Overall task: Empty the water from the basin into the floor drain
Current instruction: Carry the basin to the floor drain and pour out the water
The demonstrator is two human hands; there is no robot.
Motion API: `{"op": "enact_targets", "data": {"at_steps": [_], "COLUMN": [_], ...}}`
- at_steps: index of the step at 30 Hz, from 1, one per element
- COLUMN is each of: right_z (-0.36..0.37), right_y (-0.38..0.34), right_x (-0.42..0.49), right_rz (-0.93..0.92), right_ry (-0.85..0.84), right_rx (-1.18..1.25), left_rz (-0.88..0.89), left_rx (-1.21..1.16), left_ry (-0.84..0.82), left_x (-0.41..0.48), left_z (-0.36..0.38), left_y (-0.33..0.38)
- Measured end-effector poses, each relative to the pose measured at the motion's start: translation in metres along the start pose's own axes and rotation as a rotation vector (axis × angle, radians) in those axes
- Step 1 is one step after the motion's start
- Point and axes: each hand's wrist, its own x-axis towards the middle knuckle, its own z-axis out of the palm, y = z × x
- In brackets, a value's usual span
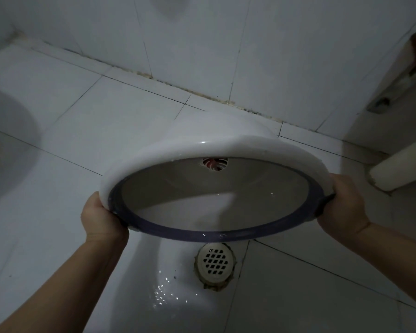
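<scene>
Now we hold the basin (216, 150) at centre frame, tipped steeply with its opening toward us, so its dark lower rim hangs just above the floor drain (215, 261); left hand (101, 215) and right hand (346, 203) curl closed around opposite rim edges; a red motif inside bears no legible writing

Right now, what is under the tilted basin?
Below the basin's near blue rim lies the round floor drain on white tiles, with wet glints beside it. The floor directly behind the basin is covered. Left hand and right hand grip its edges.
</scene>
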Motion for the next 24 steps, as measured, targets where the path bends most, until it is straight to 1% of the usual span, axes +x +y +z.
{"op": "enact_targets", "data": {"at_steps": [2, 4, 6, 9, 12, 16, 19, 22, 24], "right_z": [0.001, 0.004, 0.008, 0.015, 0.017, 0.022, 0.027, 0.031, 0.030], "right_y": [0.005, 0.013, 0.023, 0.029, 0.030, 0.024, 0.019, 0.018, 0.019], "right_x": [0.005, 0.008, 0.013, 0.021, 0.030, 0.042, 0.050, 0.061, 0.067], "right_rz": [0.024, 0.103, 0.201, 0.347, 0.446, 0.570, 0.614, 0.646, 0.632], "right_ry": [0.059, 0.082, 0.120, 0.228, 0.278, 0.292, 0.294, 0.264, 0.209], "right_rx": [0.080, 0.169, 0.226, 0.334, 0.398, 0.381, 0.382, 0.368, 0.430], "left_rz": [-0.009, 0.008, 0.014, 0.036, 0.047, -0.051, -0.109, -0.099, -0.080], "left_rx": [0.004, -0.001, 0.051, 0.042, 0.085, 0.091, 0.083, 0.078, 0.096], "left_ry": [0.017, 0.040, 0.076, 0.056, 0.032, 0.034, 0.030, -0.048, -0.130], "left_x": [0.000, 0.004, 0.009, 0.015, 0.012, 0.021, 0.034, 0.043, 0.048], "left_z": [0.003, 0.004, 0.009, 0.015, 0.022, 0.021, 0.016, 0.015, 0.016], "left_y": [0.004, 0.006, 0.013, 0.019, 0.023, 0.026, 0.027, 0.030, 0.030]}}
